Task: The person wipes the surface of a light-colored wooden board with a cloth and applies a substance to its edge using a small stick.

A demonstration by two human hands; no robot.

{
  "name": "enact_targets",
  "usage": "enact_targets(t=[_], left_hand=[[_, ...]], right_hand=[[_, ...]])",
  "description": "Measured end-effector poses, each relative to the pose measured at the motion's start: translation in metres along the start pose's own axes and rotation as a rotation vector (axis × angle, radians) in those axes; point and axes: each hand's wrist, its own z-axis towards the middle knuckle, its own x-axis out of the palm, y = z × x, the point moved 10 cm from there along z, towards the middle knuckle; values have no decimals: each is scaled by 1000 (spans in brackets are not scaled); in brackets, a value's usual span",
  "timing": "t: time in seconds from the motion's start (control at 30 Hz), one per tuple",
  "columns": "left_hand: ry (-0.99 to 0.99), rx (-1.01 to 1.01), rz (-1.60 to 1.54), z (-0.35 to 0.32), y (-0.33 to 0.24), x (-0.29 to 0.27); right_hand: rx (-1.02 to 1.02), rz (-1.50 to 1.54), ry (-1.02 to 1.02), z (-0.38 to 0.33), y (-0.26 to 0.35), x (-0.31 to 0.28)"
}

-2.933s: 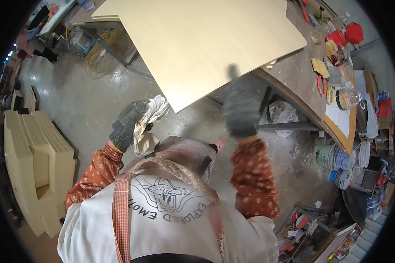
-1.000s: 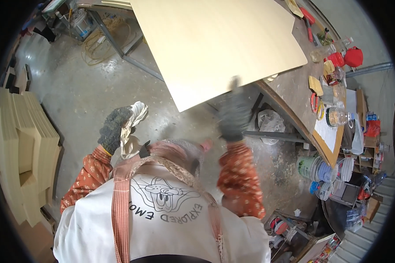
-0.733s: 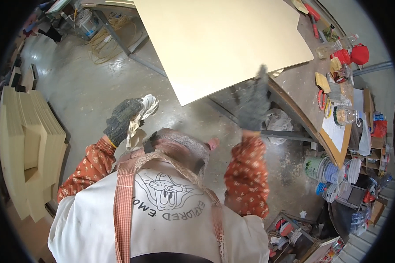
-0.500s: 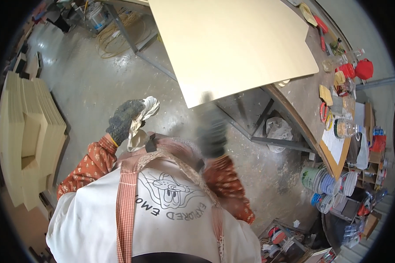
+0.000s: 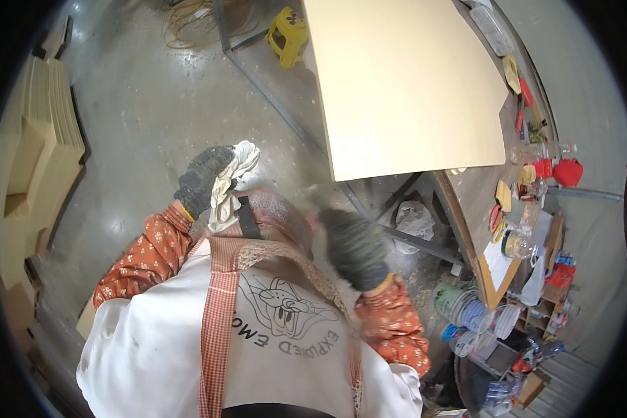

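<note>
My left hand [image 5: 203,180], in a dark grey work glove, is closed round a crumpled white rag [image 5: 224,195] in front of my apron. Part of the rag sticks out above the fingers and part hangs below. A dark grey glove also covers my right hand [image 5: 352,247], which is apart from the board and smeared by motion, so its fingers cannot be made out. Beyond it a large smooth cream board [image 5: 411,90] lies on the workbench [image 5: 467,202], its near left corner jutting past the bench edge.
Stacked cream panels [image 5: 45,153] stand at the left. A yellow plastic stool [image 5: 287,36] is beside the bench's metal frame [image 5: 272,101]. Glass jars [image 5: 519,245], scissors [image 5: 494,218] and a red-capped container [image 5: 568,172] line the bench's right side; stacked buckets [image 5: 470,306] sit below.
My right hand has drawn back from the board's near edge toward my body. The left still grips the rag. The whole view has shifted, bringing the yellow stool into sight.
</note>
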Motion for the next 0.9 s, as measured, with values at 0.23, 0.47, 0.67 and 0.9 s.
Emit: enact_targets(t=[0.23, 0.47, 0.67, 0.9], left_hand=[[-220, -152, -335, -24, 14, 8], [-439, -321, -177, -93, 54, 42], [-431, -595, 256, -123, 43, 87], [-773, -561, -321, -112, 71, 111]], right_hand=[[-354, -609, -36, 87, -52, -59], [-310, -678, 350, 207, -55, -44], [-684, -598, 715, 103, -14, 5], [-821, -521, 355, 202, -15, -5]])
